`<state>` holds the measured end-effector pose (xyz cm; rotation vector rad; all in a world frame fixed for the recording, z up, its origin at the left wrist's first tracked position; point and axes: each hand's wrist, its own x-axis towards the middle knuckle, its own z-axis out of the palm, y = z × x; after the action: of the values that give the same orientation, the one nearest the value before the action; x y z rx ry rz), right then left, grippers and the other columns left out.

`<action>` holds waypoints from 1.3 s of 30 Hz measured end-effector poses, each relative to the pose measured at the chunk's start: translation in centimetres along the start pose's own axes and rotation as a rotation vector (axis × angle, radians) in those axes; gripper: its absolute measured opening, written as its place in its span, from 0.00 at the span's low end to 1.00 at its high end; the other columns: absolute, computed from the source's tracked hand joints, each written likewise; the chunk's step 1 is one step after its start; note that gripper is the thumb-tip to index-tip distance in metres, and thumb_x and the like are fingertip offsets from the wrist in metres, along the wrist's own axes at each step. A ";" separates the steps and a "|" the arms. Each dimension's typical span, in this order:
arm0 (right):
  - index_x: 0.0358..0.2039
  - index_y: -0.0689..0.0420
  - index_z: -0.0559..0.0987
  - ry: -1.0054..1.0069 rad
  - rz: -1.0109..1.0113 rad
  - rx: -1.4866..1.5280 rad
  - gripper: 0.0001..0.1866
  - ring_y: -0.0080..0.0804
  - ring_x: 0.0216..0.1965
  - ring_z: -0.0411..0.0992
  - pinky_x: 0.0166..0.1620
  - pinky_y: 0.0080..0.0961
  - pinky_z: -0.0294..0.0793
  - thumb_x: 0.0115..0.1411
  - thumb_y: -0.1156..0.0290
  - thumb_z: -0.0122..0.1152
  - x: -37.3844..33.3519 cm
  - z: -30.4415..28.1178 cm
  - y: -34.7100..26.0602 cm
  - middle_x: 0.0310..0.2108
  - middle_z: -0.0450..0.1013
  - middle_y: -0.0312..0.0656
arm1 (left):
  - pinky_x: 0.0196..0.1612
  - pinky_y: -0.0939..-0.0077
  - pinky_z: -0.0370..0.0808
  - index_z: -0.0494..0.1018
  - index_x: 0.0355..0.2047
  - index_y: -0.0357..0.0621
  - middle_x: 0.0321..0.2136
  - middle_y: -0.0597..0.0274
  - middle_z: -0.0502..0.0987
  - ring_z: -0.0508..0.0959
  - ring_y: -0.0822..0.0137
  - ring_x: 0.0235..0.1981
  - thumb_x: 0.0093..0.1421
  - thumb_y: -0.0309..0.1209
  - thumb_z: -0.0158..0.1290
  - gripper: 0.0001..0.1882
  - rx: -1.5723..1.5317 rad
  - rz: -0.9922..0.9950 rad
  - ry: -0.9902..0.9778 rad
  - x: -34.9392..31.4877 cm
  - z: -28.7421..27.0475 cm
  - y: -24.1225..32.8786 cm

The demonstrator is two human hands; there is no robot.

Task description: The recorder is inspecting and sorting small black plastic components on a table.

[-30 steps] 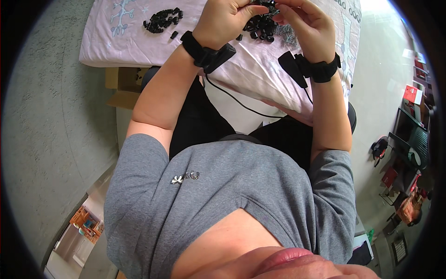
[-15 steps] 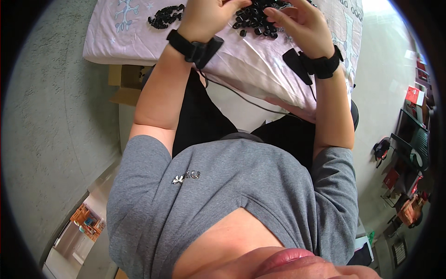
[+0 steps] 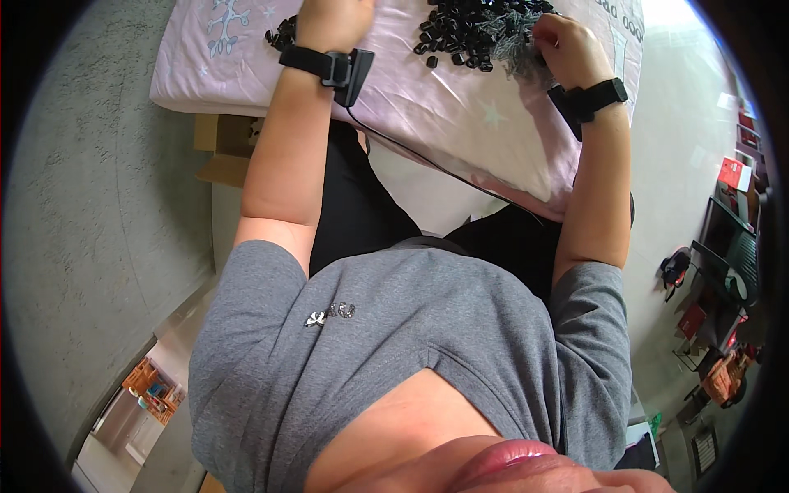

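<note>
My left hand (image 3: 335, 23) is at the top edge of the picture, over a small group of black pieces (image 3: 283, 34). Its fingertips are cut off or turned away, so what it holds is not visible. My right hand (image 3: 572, 51) has its fingers curled together at the right side of a heap of thin grey pieces (image 3: 503, 34). Anything in that pinch is too small or hidden to name. Left of the grey heap, touching it, lies a pile of small glossy black pieces (image 3: 448, 37). Black straps with a dark block sit on both wrists.
A pale pink patterned cloth (image 3: 460, 103) covers the work surface. From the left wrist a thin black cable (image 3: 427, 163) runs across my lap. Below the surface's left edge stands an open cardboard box (image 3: 226, 148). Shelves of mixed goods (image 3: 731, 246) are far right.
My hands have moved apart: the left went left toward the small group of black pieces, the right went right and down to the grey heap, which now shows more.
</note>
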<state>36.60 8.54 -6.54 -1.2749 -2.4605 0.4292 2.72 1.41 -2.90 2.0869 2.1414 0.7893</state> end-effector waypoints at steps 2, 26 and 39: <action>0.39 0.56 0.81 0.010 -0.046 0.017 0.09 0.45 0.35 0.78 0.42 0.38 0.79 0.58 0.73 0.64 -0.1 -0.2 -0.2 0.37 0.79 0.45 | 0.43 0.58 0.78 0.82 0.41 0.44 0.35 0.46 0.80 0.81 0.47 0.38 0.58 0.28 0.60 0.10 -0.124 0.010 -0.072 0.1 0.6 1.0; 0.35 0.62 0.80 0.203 0.082 0.932 0.03 0.16 0.31 0.73 0.35 0.16 0.74 0.62 0.83 0.65 -0.6 -2.1 -9.7 0.30 0.76 0.32 | 0.45 0.79 0.82 0.81 0.48 0.40 0.39 0.64 0.84 0.84 0.72 0.38 0.70 0.25 0.56 0.09 -1.581 -0.353 -0.507 -0.5 3.9 4.4; 0.35 0.63 0.79 0.202 0.032 0.895 0.03 0.17 0.32 0.75 0.36 0.16 0.75 0.61 0.84 0.64 -0.5 -1.4 -9.9 0.29 0.76 0.33 | 0.45 0.80 0.81 0.80 0.47 0.40 0.40 0.63 0.84 0.84 0.73 0.39 0.69 0.25 0.56 0.09 -1.608 -0.363 -0.568 -1.3 3.0 6.0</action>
<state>30.28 2.77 -1.30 -0.8929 -1.7169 1.1696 9.48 0.86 -3.61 0.8231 0.8155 1.0686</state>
